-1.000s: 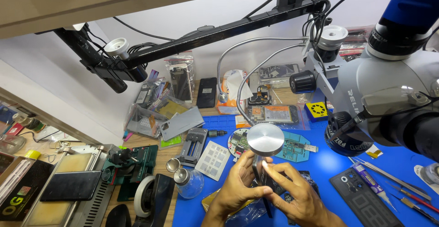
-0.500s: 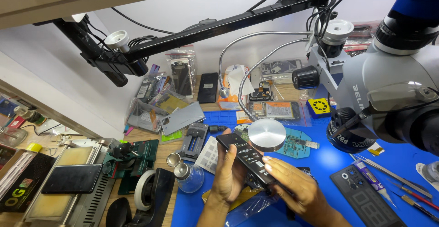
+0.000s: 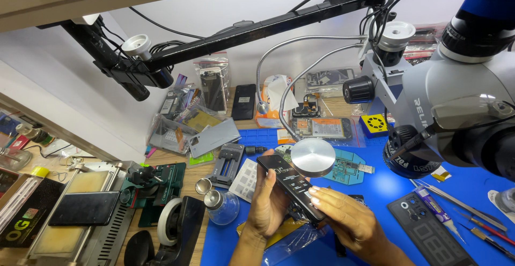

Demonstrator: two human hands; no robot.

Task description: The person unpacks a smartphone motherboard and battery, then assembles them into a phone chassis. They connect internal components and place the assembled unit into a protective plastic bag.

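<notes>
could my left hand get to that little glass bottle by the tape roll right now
Probably not at once: the left hand is wrapped around the black phone, which the right hand also grips. The small glass bottle stands just beside it on the blue mat, nothing between.

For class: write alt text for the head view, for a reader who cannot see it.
Both hands, left hand and right hand, hold a black phone over a cluttered blue mat, under a grey microscope.
</notes>
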